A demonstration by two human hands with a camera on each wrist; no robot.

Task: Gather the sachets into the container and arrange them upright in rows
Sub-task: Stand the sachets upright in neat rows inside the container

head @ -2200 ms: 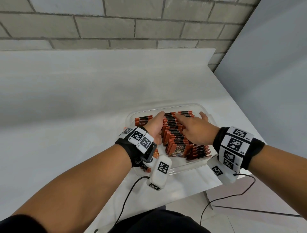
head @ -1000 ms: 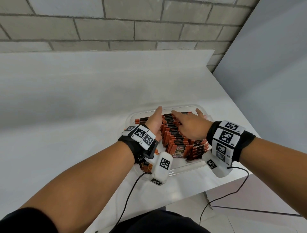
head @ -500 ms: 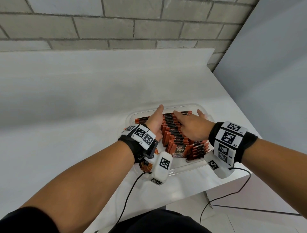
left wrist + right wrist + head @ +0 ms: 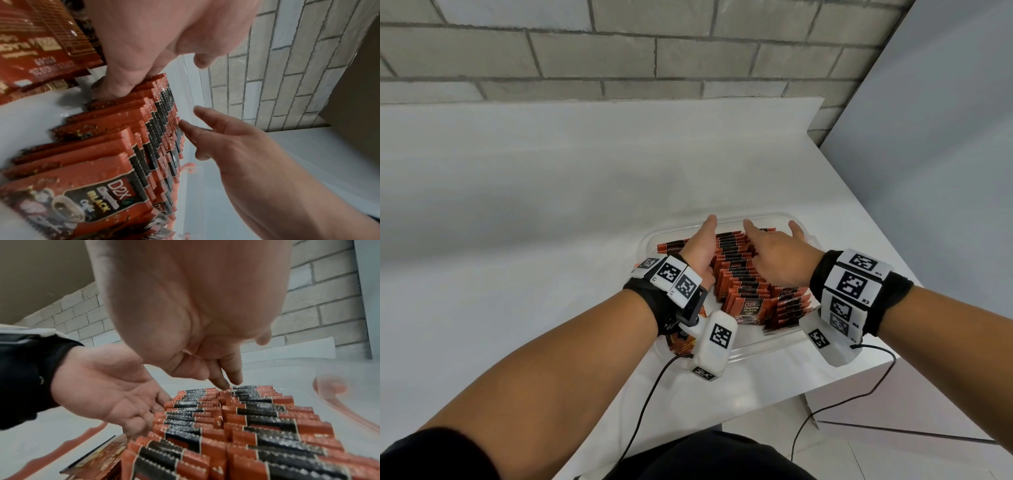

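**Head view: both my hands in the sachet container**

At nine o'clock, my left hand [image 4: 698,248], fingers straight, presses flat against the side of the upright sachets [image 4: 739,284]. These stand in rows inside the clear container [image 4: 763,349] on the white table [image 4: 551,205]. At three o'clock, my right hand [image 4: 774,260] rests spread on their tops.

The sachets [image 4: 748,301] are red-orange with black bands on top. The container [image 4: 763,349] is clear. The counter [image 4: 551,205] is white. The wall [image 4: 619,51] has grey bricks.
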